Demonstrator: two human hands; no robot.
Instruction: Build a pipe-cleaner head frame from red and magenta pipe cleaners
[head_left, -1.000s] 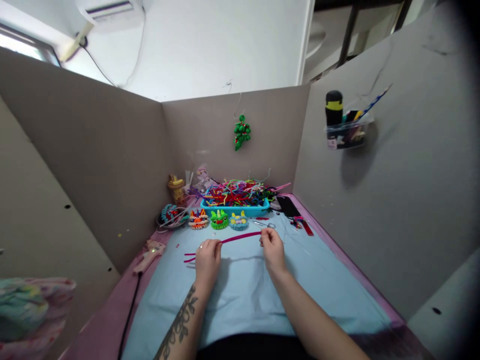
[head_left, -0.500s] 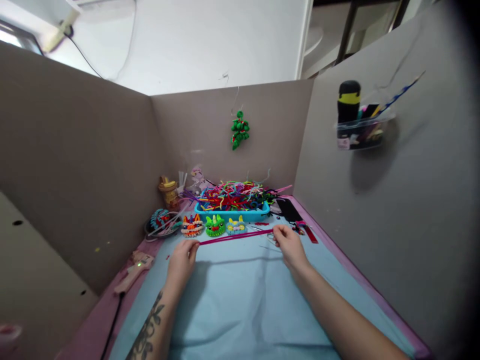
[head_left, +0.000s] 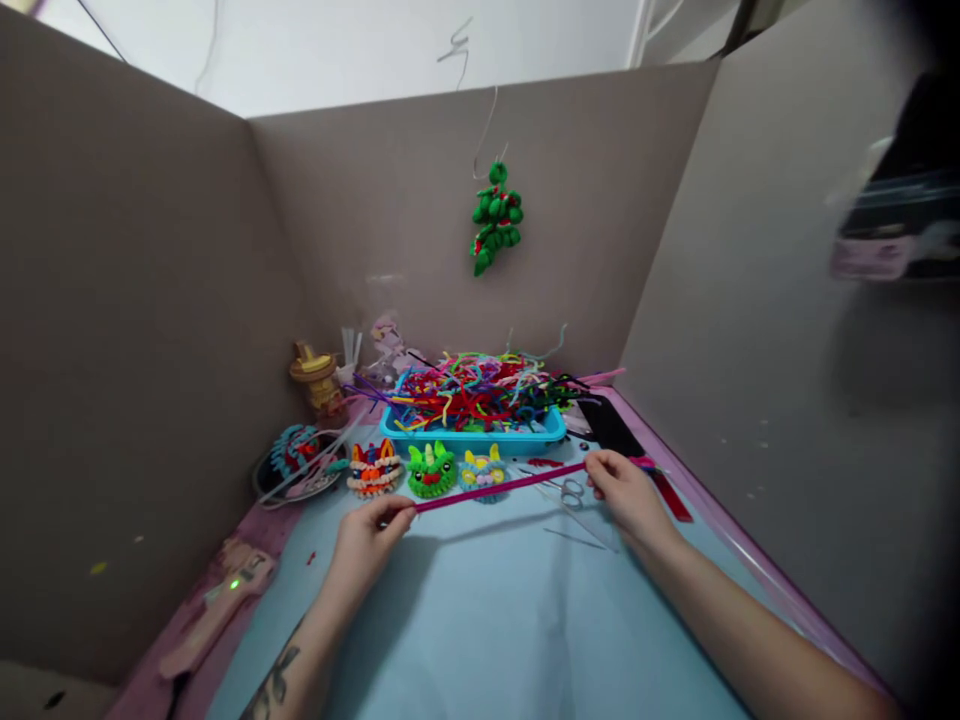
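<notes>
A magenta pipe cleaner (head_left: 501, 488) is stretched between my two hands above the blue mat. My left hand (head_left: 371, 535) pinches its left end between thumb and fingertips. Toward the other end, my right hand (head_left: 619, 485) grips it, and a short magenta piece pokes out past the knuckles. Just behind the strand sit three pipe-cleaner animal heads: an orange one (head_left: 373, 470), a green one (head_left: 431, 470) and a blue-and-yellow one (head_left: 482, 468). Scissors (head_left: 571, 493) lie on the mat near my right hand, with a thin metal tool (head_left: 575, 539) in front of them.
A blue tray (head_left: 472, 440) heaped with colourful pipe cleaners stands at the back. A bowl (head_left: 262, 478) of pieces and a pink glue gun (head_left: 221, 615) with a green light are on the left. Grey panels enclose the table; a green ornament (head_left: 496, 215) hangs behind.
The view has moved closer and tilted down. Two slightly separate magenta strands now look like one taut line, and my hands are farther apart in the picture, with magenta now showing beyond the right one.
</notes>
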